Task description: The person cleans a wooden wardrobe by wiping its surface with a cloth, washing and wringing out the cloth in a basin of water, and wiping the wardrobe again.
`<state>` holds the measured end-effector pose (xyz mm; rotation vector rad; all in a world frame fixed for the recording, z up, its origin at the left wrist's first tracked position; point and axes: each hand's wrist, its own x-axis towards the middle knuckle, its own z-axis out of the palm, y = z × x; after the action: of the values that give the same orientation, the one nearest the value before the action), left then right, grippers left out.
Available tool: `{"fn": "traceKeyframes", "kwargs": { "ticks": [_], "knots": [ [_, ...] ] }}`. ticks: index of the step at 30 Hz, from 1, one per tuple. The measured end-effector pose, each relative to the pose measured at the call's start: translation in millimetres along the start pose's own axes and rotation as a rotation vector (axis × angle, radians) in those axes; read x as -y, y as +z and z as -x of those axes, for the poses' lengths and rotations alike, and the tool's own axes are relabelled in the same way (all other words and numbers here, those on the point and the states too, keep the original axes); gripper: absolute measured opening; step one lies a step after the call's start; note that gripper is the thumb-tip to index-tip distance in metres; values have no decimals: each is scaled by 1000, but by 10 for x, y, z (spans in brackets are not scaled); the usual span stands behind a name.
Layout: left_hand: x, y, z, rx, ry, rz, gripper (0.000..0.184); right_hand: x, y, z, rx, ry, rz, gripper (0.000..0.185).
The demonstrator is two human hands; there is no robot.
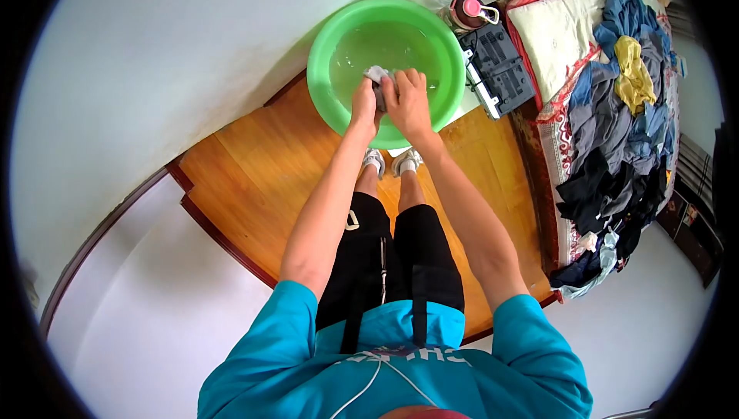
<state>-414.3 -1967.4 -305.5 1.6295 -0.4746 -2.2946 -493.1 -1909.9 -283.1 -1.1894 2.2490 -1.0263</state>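
Apparently a scrub or wring step, can't tell which: left hand (365,105) and right hand (408,102) both have fingers closed on a bunched gray cloth (377,74), over water (385,43) in the green basin (319,73). Next move probably needs both grips firm, cloth over basin.
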Motion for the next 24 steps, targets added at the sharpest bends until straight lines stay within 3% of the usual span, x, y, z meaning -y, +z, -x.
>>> {"fn": "traceKeyframes", "kwargs": {
  "ticks": [2, 12, 20, 24],
  "knots": [
    [-21, 124, 30, -64, 83, 94, 23, 47, 29, 3, -9, -80, 61, 18],
    [37, 98, -11, -136, 64, 143, 19, 6, 88, 22, 48, -114, -33, 17],
    [24, 211, -23, -239, 406, -194, 26, -34, 66, -7, -22, -100, -55, 16],
    [95, 123, -87, -226, 452, -280, 26, -76, 122, 59, -55, -106, -113, 19]
  ]
}}
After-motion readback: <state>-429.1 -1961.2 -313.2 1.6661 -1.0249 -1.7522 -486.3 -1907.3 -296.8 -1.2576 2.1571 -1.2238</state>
